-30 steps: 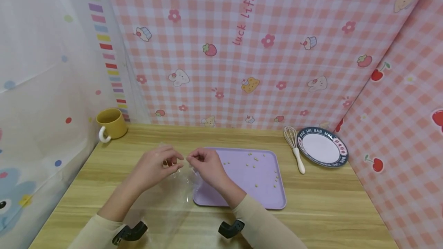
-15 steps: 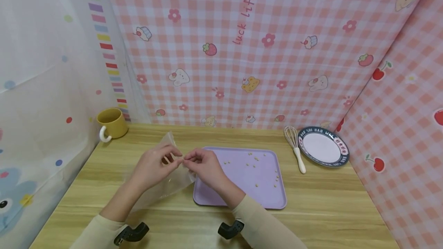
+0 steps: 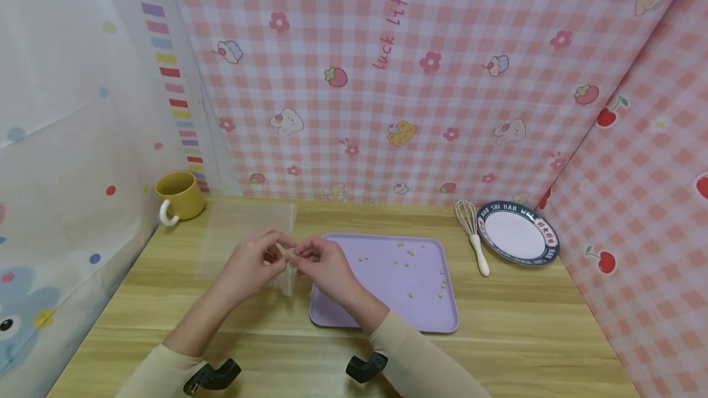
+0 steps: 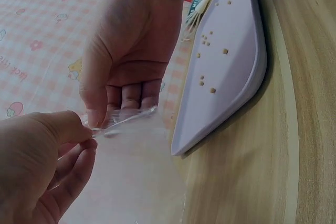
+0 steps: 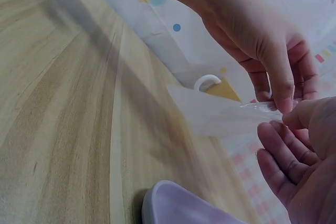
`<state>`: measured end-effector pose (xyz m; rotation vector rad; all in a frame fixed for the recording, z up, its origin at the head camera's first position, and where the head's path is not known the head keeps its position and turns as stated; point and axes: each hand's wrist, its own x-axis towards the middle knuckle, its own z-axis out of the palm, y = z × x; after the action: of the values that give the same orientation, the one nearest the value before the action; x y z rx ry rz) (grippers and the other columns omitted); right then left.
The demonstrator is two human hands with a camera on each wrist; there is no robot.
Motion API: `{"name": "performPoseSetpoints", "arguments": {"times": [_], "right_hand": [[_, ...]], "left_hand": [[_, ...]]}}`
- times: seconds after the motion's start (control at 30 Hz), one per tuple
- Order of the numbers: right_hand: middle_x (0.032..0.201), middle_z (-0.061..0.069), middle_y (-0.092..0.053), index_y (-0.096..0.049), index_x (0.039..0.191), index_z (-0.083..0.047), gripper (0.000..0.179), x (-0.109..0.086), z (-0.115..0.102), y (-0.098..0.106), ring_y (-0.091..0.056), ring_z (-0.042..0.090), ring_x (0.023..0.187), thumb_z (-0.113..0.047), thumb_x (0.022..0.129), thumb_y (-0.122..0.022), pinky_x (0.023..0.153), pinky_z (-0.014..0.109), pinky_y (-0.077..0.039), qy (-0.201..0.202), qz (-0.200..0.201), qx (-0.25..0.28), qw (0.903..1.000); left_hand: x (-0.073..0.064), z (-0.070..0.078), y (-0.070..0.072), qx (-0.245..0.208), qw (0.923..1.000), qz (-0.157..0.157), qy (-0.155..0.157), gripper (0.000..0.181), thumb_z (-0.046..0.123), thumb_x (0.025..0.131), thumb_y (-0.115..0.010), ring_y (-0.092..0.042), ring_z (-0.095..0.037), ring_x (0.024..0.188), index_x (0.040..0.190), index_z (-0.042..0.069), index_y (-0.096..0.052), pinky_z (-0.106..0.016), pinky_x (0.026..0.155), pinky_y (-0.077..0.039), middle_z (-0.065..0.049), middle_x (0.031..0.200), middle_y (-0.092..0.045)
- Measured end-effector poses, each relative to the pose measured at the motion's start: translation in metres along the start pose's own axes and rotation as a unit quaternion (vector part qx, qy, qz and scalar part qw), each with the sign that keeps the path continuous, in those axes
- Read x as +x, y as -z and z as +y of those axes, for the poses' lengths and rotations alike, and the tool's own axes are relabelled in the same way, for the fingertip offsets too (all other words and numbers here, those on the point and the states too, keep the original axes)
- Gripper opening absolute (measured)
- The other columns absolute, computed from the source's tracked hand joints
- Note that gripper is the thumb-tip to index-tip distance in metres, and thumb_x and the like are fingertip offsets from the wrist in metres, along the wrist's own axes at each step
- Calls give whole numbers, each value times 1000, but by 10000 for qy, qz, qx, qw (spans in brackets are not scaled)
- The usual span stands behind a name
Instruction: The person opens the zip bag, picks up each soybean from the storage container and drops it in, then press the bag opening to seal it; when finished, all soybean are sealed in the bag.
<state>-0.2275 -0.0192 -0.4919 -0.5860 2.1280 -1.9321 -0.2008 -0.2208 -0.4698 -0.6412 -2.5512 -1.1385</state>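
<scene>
a pink checked cloth (image 3: pixel 359 103) printed with cupcakes, strawberries and the words "luck life" fills the back, with another checked cloth (image 3: pixel 641 201) bearing cherries on the right and a white dotted cloth (image 3: pixel 66 164) on the left. below them spreads the wooden table (image 3: pixel 298 361), its grain running crosswise in the head view. the lilac tray (image 3: pixel 381 303) lies on it a little right of centre, partly under the right forearm. next in size comes the clear plastic bag (image 4: pixel 131 169), just left of the tray, reaching from the fingertips back toward the mug; whether its far end touches the wood i can't tell. at the far right corner sits the plate (image 3: pixel 514 235), white with a dark lettered rim. the left hand (image 3: pixel 249 266) pinches the bag's edge between thumb and fingertips, and the right hand (image 3: pixel 326 266) pinches the same edge right beside it, the fingertips of the two nearly meeting. the yellow mug (image 3: pixel 190 201) stands at the far left, white handle toward the person. the whisk (image 3: pixel 478 250) lies just beside the plate, pale handle pointing nearward. smallest are the tan bits (image 4: pixel 212 90) scattered over the tray.
</scene>
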Motion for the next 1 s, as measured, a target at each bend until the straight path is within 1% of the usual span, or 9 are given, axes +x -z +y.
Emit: {"name": "performPoseSetpoints", "arguments": {"times": [0.07,0.17,0.3,0.4,0.53,0.67,0.77,0.8,1.0], "right_hand": [[88,6,-76,-73,105,5,7,0,1,-1,-75,50,87,0,101,-75,83,62,-64,-14,87,-18,10000],[87,4,-74,-73,104,6,5,1,2,-2,-74,52,88,2,100,-74,83,63,-64,-25,206,-37,9998],[85,3,-71,-73,105,10,8,1,3,-3,-73,52,85,6,98,-71,80,61,-65,-2,371,-57,9993],[84,2,-70,-73,105,11,9,1,4,-2,-72,48,82,7,98,-69,79,61,-65,-29,456,-80,9989],[84,2,-69,-74,104,8,8,2,5,1,-72,41,78,8,98,-69,77,60,-65,-97,563,-63,9983],[84,3,-69,-75,103,7,10,3,7,4,-70,30,72,9,96,-68,71,47,-66,-137,722,-54,9973],[84,4,-69,-75,103,7,11,3,7,7,-69,26,70,8,94,-68,69,44,-66,-211,827,-82,9963],[84,4,-69,-75,103,7,11,3,7,7,-70,29,71,8,94,-68,69,43,-65,-236,851,-101,9960],[83,1,-68,-74,105,10,14,2,6,11,-72,52,82,8,94,-65,72,53,-66,-254,934,-299,9949]], "left_hand": [[0,1,0,-69,9999,-67,66,30,-11,89,-81,-69,-8,81,112,8,-79,-29,73,-63,-3,112,-73],[-1,2,-1,-62,9998,-110,129,31,-11,89,-80,-69,-7,81,114,7,-80,-29,72,-62,-3,113,-73],[-1,2,0,194,9996,-68,169,32,-10,89,-80,-68,-7,80,115,6,-81,-30,73,-62,-3,113,-75],[-1,3,1,486,9986,14,192,33,-10,87,-81,-67,-9,80,116,5,-82,-31,72,-61,-4,114,-76],[-2,5,5,803,9964,121,263,34,-10,86,-80,-66,-11,80,117,4,-83,-31,69,-58,-7,116,-77],[-2,7,9,1051,9937,256,288,34,-9,86,-78,-66,-13,80,117,3,-83,-32,68,-57,-8,114,-77],[-3,6,13,1195,9918,349,299,33,-9,86,-78,-66,-14,80,117,1,-83,-32,68,-57,-8,114,-76],[-3,6,14,1219,9914,369,310,33,-9,86,-79,-66,-14,80,117,1,-83,-33,67,-57,-8,113,-76],[-5,4,19,1280,9901,437,365,32,-9,87,-79,-66,-15,80,118,0,-82,-33,67,-57,-9,113,-74]]}}
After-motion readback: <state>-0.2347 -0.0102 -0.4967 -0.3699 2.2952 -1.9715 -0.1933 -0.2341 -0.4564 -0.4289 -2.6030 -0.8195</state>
